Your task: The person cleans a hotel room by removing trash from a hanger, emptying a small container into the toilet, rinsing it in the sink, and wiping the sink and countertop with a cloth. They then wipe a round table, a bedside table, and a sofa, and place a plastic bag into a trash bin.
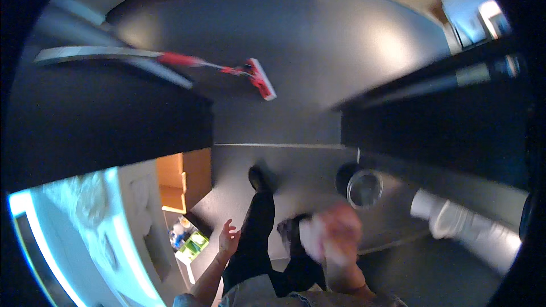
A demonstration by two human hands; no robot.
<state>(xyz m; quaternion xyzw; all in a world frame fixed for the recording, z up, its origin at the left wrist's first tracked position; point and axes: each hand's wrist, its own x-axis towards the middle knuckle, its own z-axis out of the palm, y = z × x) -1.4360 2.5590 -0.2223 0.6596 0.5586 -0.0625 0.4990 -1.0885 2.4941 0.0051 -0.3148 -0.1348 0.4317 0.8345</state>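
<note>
My left hand [229, 238] hangs beside my left thigh, fingers apart and nothing in it. On the right, my right hand [343, 230] is blurred in front of my right leg. A whitish, soft-looking item [312, 238], perhaps a cloth or paper, shows at its fingers; the blur hides its exact kind and outline. Farther ahead, a red and white flat-headed mop or squeegee [261, 80] has its head over the dark grey floor, and its long pale handle [98, 52] reaches to the left. Neither hand touches it.
A round, clear-rimmed container [364, 189] stands right of my feet. Pale cylindrical items [469, 226] lie farther right. Dark panels [106, 123] flank the passage. At left are an orange-lit cabinet [170, 179], a green tray with small items [193, 246] and a brightly lit case [85, 230].
</note>
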